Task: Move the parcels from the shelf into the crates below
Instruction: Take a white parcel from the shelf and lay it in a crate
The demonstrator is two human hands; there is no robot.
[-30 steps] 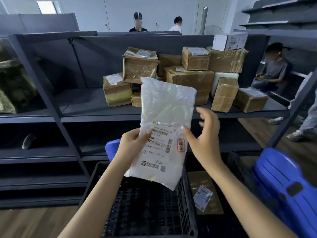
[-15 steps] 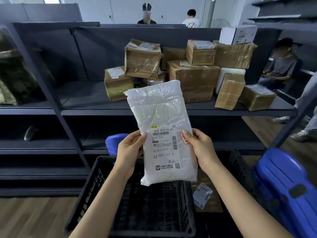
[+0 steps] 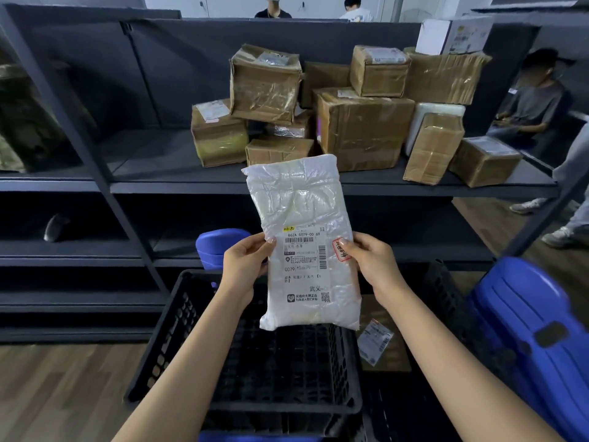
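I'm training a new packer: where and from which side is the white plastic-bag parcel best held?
Take the white plastic-bag parcel by its two long edges, level with its shipping label, the left hand and right hand each coming from its own side, as now: thumb in front, fingers behind. It is flat, soft and upright, so pinching both edges should probably stop it flopping.

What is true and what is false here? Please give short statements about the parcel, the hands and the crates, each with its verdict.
1. The left hand and the right hand grip the white parcel by its side edges. True.
2. The white parcel lies inside a crate. False: it is held up, above the left crate.
3. Brown boxes stand on the shelf. True.
4. The right crate holds nothing. False: a flat brown parcel with a label lies in the right crate.
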